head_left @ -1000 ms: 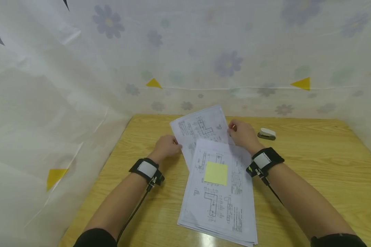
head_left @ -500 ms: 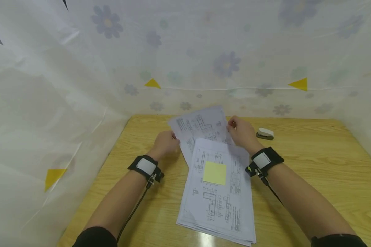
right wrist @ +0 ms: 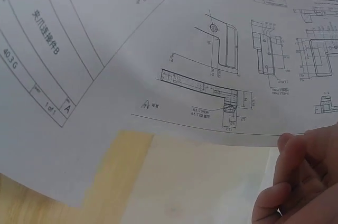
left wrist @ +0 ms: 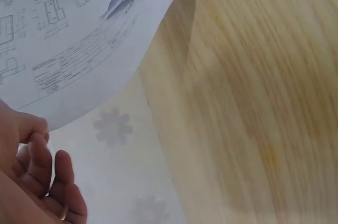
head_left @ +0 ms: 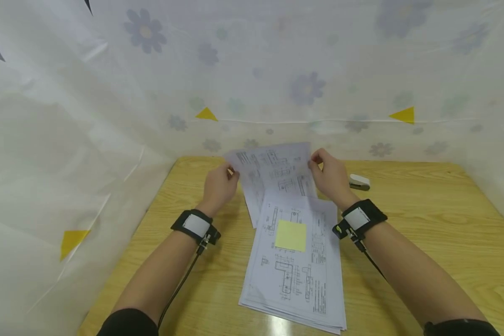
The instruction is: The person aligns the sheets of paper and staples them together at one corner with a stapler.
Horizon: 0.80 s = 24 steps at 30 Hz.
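Head view: both hands at the far part of a wood-grain table (head_left: 420, 205), one on each side of a printed sheet (head_left: 277, 165). Left hand (head_left: 220, 186) pinches its upper left corner; right hand (head_left: 331, 177) pinches the right edge, near the top. Sheet raised at the far end, line drawings facing the wearer. Its near end meets the top of a stack of papers (head_left: 273, 284); which overlaps which, hard to tell. Stack flat on the table, bottom edges slightly fanned, yellow sticky note (head_left: 291, 235) on the uppermost page. White and grey stapler (head_left: 359, 182) just beyond the right hand, to its right. Black band on each wrist, pale patch on top, cable running back toward dark sleeves. Flowered cloth (head_left: 243, 60) behind the table, yellow triangles on it.

Left wrist view: thumb and finger close on the sheet's edge, other fingers loosely bent, a ring on one. Sheet bows in a curve; a fold of paper shows near the top. Fingertips of the other hand at the upper left corner.

Right wrist view: fingers hold the sheet's edge at lower right. Closer to the lens, another page area with a title block reading "40.3 G" and "1 of 1".
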Motion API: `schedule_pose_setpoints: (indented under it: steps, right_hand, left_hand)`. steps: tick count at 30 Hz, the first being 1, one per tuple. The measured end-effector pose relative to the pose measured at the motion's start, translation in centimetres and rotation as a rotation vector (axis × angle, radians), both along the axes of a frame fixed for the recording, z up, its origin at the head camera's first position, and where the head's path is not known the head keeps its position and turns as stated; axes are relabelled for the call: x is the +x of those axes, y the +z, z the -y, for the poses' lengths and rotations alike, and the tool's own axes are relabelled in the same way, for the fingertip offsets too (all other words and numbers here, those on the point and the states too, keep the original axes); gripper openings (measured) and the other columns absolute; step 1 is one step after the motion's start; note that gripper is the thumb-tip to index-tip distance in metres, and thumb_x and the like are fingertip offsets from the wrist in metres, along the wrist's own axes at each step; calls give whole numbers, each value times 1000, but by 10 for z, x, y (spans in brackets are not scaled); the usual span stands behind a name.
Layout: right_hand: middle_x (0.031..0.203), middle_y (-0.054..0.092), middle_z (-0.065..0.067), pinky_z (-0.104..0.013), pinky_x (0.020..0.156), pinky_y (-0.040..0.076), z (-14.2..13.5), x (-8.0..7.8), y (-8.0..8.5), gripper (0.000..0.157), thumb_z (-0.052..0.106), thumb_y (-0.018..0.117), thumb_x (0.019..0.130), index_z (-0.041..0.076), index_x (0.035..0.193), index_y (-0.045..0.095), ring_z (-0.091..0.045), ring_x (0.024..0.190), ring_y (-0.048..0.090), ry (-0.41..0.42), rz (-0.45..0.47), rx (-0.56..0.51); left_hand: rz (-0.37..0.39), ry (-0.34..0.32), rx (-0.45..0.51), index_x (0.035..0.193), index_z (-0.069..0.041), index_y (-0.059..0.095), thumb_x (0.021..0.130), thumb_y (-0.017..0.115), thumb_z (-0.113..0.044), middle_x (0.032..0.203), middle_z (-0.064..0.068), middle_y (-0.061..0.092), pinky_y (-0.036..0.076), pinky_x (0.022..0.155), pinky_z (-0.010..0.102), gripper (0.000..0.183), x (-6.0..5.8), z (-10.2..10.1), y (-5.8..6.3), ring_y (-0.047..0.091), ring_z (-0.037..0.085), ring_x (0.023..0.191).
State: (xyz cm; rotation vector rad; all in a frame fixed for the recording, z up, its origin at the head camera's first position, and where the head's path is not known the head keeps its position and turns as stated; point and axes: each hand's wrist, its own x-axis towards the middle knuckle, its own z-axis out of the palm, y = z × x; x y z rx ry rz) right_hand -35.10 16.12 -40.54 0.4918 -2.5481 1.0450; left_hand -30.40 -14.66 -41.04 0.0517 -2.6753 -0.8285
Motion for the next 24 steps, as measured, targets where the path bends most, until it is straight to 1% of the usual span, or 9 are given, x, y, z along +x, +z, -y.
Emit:
schedule_pose_setpoints:
  steps: [4,7,12,18,21,24]
  right_hand:
    - [109,73,-18,-30,49,33,0,2,5,13,16,59,106,5,110,63,-19,51,43,-16,-94,-36]
    - [107,74,-18,-29,47,33,0,2,8,12,16,60,105,4,108,63,-17,48,42,-14,-147,-66]
    - [101,74,-16,-27,44,31,-1,3,14,12,16,60,106,4,108,63,-11,43,38,10,-224,-112]
    - [96,73,-15,-24,43,31,-3,8,27,13,14,61,105,2,107,64,-4,43,38,48,-322,-167]
    - [93,72,-14,-23,45,30,-4,11,34,12,12,59,105,1,106,64,-5,45,37,56,-343,-183]
    - [90,71,-13,-22,47,29,-5,15,41,13,11,57,106,0,106,63,-8,48,37,60,-346,-197]
  left_hand:
    - [-114,-22,2,104,-11,67,105,58,-22,62,4,57,31,45,28,15,-1,0,4,46,16,47]
    - [-190,-32,7,103,-9,68,106,59,-22,62,5,56,32,47,30,16,0,1,8,44,17,46]
    - [-303,-37,33,104,-5,68,106,59,-21,70,8,61,37,53,33,18,-2,2,15,47,20,50]
    - [-470,-82,78,100,-3,68,105,60,-19,79,14,64,43,69,40,18,-5,1,27,54,27,63]
    - [-519,-99,80,98,-2,66,106,59,-20,79,15,63,43,73,42,20,-5,1,32,55,30,70]
    - [-525,-105,88,95,-1,65,107,58,-21,78,14,61,41,74,40,24,-5,0,37,53,31,74]
